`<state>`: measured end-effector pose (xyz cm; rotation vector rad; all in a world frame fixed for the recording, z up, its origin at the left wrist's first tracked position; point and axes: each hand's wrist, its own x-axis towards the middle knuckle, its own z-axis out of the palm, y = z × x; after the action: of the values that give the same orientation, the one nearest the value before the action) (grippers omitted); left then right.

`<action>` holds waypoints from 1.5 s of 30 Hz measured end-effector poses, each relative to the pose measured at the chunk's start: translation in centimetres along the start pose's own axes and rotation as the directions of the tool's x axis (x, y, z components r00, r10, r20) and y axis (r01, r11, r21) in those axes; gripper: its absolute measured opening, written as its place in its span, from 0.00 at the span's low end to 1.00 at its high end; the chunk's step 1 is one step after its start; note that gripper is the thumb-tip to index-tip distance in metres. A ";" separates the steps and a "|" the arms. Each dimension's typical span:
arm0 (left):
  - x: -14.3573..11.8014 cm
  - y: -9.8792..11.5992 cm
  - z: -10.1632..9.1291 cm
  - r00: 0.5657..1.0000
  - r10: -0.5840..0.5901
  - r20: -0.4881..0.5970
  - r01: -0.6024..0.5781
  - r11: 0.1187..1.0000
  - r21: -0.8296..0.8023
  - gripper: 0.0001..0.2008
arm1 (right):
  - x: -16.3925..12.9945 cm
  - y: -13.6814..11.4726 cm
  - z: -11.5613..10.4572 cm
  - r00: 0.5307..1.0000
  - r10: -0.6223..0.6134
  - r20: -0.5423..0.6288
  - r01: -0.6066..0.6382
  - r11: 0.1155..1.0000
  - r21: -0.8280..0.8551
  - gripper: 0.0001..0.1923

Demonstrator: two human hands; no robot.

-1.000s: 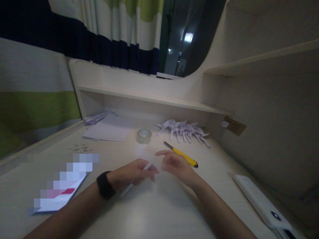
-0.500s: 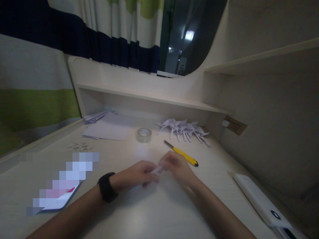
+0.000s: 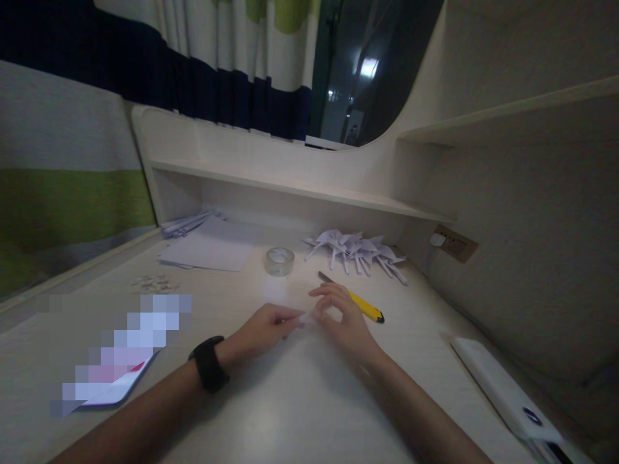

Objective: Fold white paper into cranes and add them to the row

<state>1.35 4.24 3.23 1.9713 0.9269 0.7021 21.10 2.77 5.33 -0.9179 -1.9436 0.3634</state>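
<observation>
Two hands meeting low over the desk [image 3: 300,412]: left hand [image 3: 264,328] and right hand [image 3: 341,319] fingertip to fingertip, pinching a small white paper piece [image 3: 300,318] between them, just short of the yellow utility knife [image 3: 355,301]; tape roll [image 3: 279,261] beyond.

Pale wooden desk [image 3: 300,412] with a low shelf [image 3: 290,187] along its back. On the desk: stack of white paper sheets [image 3: 207,251] at back left, small paper scraps [image 3: 155,282] in front of it, clear tape roll [image 3: 279,261] mid-back, pile of folded white paper pieces [image 3: 355,251] just right of the tape. Yellow utility knife [image 3: 360,304] lies near that pile. White power bank [image 3: 503,393] at right edge, a booklet [image 3: 113,386] at left.
</observation>
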 end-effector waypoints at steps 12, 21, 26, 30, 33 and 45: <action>0.0 -0.7 0.3 0.999 0.040 -0.026 -0.037 0.992 0.121 0.18 | -0.9 1.0 1.5 0.981 0.168 -0.094 -0.163 0.985 0.054 0.04; -0.3 -0.8 -0.4 0.997 0.078 -0.025 -0.071 0.977 0.203 0.16 | 0.7 3.0 -0.8 0.930 0.358 -0.088 -0.311 0.890 0.333 0.15; -0.2 -0.8 -0.5 0.998 0.061 -0.006 -0.058 0.971 0.231 0.16 | 0.5 3.4 -0.2 0.919 0.385 -0.082 -0.340 0.881 0.328 0.14; -0.3 -0.6 -0.5 0.999 0.037 -0.037 -0.027 0.972 0.235 0.17 | 0.3 2.7 -0.1 0.937 0.348 -0.028 -0.311 0.870 0.382 0.12; -0.4 -0.4 -0.6 0.997 0.054 -0.052 -0.041 0.975 0.217 0.16 | 0.1 1.9 0.1 0.975 0.222 0.006 -0.206 0.897 0.392 0.18; -0.2 -0.4 -0.5 0.993 0.113 -0.038 -0.105 0.981 0.165 0.17 | -0.7 1.4 1.5 0.957 0.263 0.119 -0.288 0.896 0.338 0.27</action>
<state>0.74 4.43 3.11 2.1712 0.9353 0.7582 20.64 3.37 3.32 -0.9497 -1.7315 0.8923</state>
